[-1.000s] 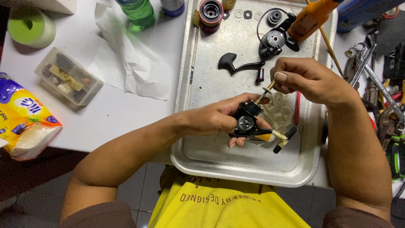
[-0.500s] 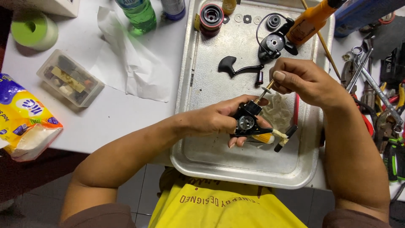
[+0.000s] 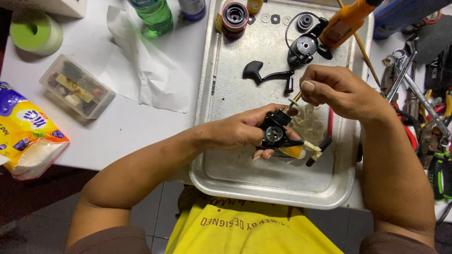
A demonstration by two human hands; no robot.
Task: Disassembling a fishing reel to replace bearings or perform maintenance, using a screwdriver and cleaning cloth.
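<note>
While left hand (image 3: 245, 131) grips black reel body (image 3: 274, 134), right hand (image 3: 336, 89) pinches shaft (image 3: 295, 99); slip risk: part drops into tray (image 3: 282, 188).

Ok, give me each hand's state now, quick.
Left hand: closed around the black reel body.
Right hand: fingers pinched on the thin rod sticking out of it.
</note>
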